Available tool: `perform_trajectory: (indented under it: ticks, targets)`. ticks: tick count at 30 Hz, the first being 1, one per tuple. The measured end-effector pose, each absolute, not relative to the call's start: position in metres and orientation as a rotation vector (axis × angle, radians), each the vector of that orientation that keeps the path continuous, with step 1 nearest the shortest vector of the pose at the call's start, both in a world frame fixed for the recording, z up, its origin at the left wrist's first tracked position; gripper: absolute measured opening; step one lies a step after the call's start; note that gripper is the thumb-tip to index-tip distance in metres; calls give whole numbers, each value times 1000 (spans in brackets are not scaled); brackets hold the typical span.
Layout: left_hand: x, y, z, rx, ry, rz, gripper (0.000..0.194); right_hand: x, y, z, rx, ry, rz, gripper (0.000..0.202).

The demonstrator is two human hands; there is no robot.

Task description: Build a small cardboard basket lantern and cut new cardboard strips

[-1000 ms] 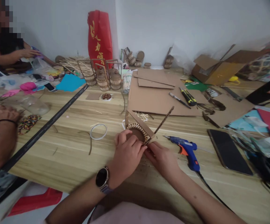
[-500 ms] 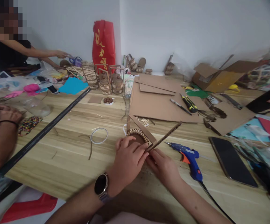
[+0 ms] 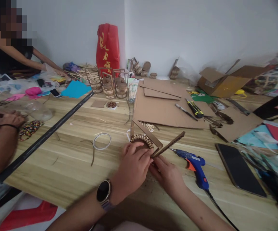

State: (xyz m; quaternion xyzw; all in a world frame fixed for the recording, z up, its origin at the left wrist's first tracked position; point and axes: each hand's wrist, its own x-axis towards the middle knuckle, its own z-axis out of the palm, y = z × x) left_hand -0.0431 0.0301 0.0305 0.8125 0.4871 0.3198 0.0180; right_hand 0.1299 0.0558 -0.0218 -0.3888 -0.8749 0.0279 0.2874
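Note:
A small round cardboard basket point(image 3: 142, 138) with a pale, ribbed rim sits in front of me. My left hand point(image 3: 133, 168) lies over its near side, fingers curled around it. A flat cardboard handle point(image 3: 148, 133) slants across the basket's far side and bends at a corner on the right. From that side a brown cardboard strip point(image 3: 171, 142) sticks up to the right. My right hand point(image 3: 169, 175) pinches the strip's lower end against the basket; the fingertips are partly hidden. Just right of it lies a blue glue gun point(image 3: 194, 163) with an orange trigger.
A dark phone point(image 3: 240, 168) lies at the right. Behind are cardboard sheets point(image 3: 158, 109) bearing a yellow-black cutter point(image 3: 194, 108). Several finished baskets point(image 3: 109, 88) stand by a red bag point(image 3: 108, 48). A white ring point(image 3: 102, 141) lies left. Another person's hand point(image 3: 11, 120) works at far left.
The upright strip has tipped slightly lower to the right, while both my hands keep their hold. At the back left, the other person's arms have reached lower onto the table.

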Motion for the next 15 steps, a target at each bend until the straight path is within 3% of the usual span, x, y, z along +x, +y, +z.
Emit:
perform_trajectory:
  ticks: [9,15]
  targets:
    - [-45,33,29,2648,1492,932,21,127,55,-22,-1020,-2319,-73,45]
    - [-43,34,31,2614,1455,1068,23,126,54,-23,-1016,-2335,-102,45]
